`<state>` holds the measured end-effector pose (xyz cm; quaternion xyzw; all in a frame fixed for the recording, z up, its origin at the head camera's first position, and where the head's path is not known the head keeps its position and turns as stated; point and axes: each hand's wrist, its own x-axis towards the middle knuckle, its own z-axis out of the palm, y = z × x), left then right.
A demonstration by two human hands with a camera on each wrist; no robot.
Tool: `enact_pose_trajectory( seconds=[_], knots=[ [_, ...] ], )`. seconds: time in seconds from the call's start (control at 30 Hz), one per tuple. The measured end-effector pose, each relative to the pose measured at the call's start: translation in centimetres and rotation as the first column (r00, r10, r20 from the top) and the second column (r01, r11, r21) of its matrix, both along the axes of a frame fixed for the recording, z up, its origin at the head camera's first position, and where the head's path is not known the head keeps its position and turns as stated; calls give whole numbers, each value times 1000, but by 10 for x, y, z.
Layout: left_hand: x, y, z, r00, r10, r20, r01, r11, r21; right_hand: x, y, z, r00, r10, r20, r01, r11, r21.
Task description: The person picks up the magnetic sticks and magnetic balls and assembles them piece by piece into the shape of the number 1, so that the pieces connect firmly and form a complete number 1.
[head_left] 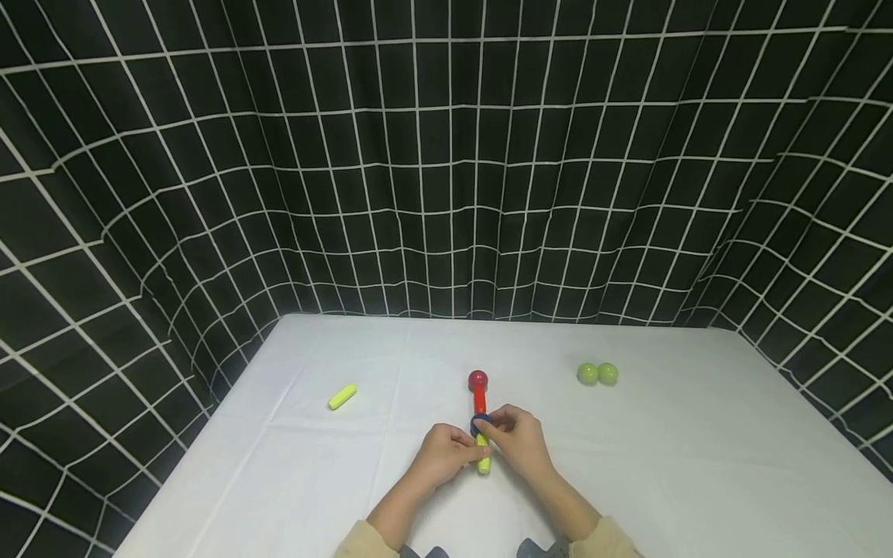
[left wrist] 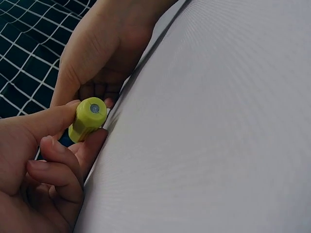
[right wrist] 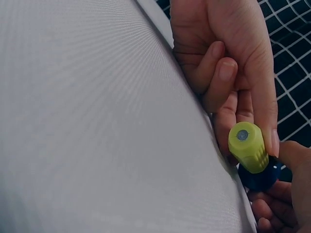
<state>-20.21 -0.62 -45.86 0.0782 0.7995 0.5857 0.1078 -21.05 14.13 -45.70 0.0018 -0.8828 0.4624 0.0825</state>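
Four parts stand in one row near the middle of the bench (head_left: 663, 442), toward the person. Nearest is a yellow stick (head_left: 484, 466), and its far end meets a blue ball (head_left: 476, 425). From this ball an orange-red stick (head_left: 480, 401) goes away from the person, and at its far end is a red ball (head_left: 477, 380).

The left hand (head_left: 445, 455) is nearly closed and pinches the yellow stick between thumb and finger. The right hand (head_left: 522, 440) is also nearly closed, with thumb and fingers holding the blue ball.

Farther to the left, a second yellow stick (head_left: 342, 397) lies alone, at a slant. On the right side, well apart from the hands, two green balls (head_left: 588, 373) are side by side. White cloth covers the bench; behind it hangs a black curtain (head_left: 432, 182) with white grid lines.
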Motion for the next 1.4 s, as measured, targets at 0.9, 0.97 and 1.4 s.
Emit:
enact_pose_trajectory(
  seconds=[0.9, 0.97, 1.4],
  knots=[
    [-1, 1, -2, 1000, 4, -23, -5, 1000, -11, -2, 2, -3, 1000, -9, 4, 9, 1000, -11],
    [-1, 1, -2, 1000, 7, -22, -7, 1000, -13, -2, 2, -2, 1000, -11, 8, 11, 1000, -14],
    [1, 2, 0, 1000, 10, -18, -10, 1000, -20, -2, 4, -1, 1000, -1, 30, 2, 1000, -19]
  ],
)
